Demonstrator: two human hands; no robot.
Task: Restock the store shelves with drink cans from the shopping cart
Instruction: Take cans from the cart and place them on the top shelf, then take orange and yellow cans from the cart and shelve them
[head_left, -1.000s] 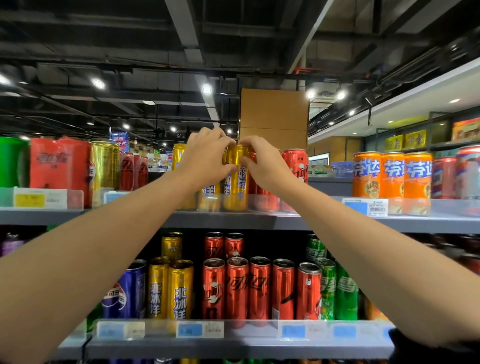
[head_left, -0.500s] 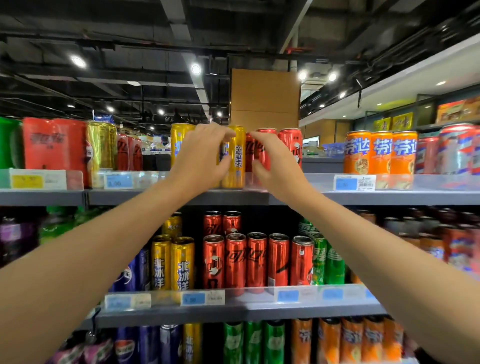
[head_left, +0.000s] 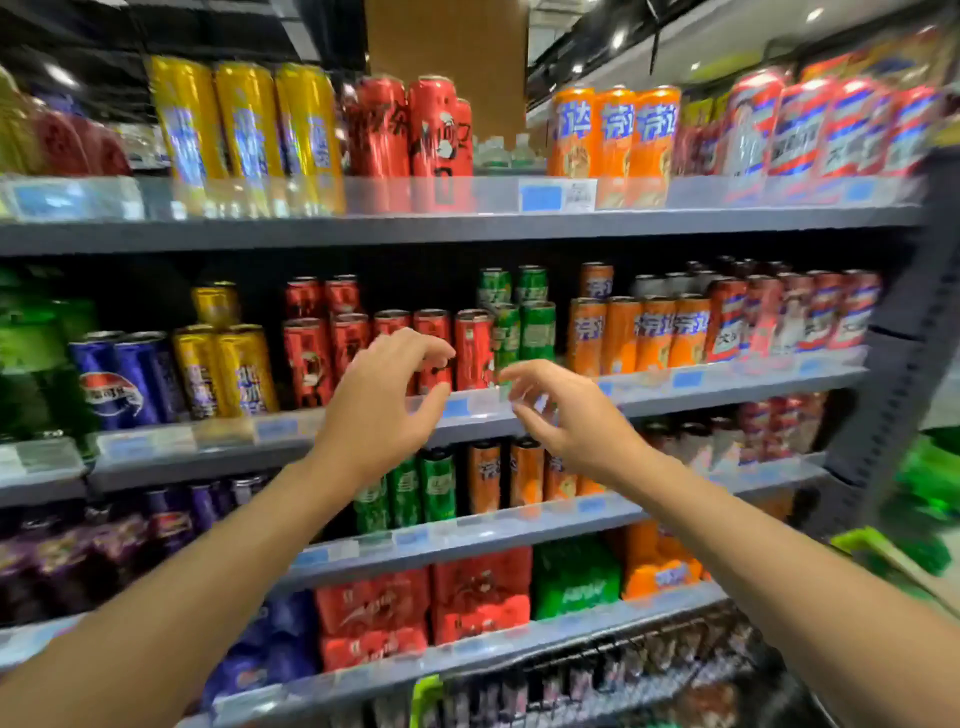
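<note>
Both hands are empty: left hand (head_left: 384, 395) and right hand (head_left: 566, 415) hang loosely curled before the second shelf's front edge (pretty blurry shot). Three tall yellow drink cans (head_left: 249, 130) stand at the grey metal top shelf (head_left: 467, 228) front edge, left of the red cans (head_left: 410, 130).

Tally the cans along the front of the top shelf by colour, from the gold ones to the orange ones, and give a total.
Gold cans: 3
Red cans: 3, the third partly hidden behind the second
Orange cans: 3
Total: 9
The red-white-blue cans further right are too blurred to count.
</note>
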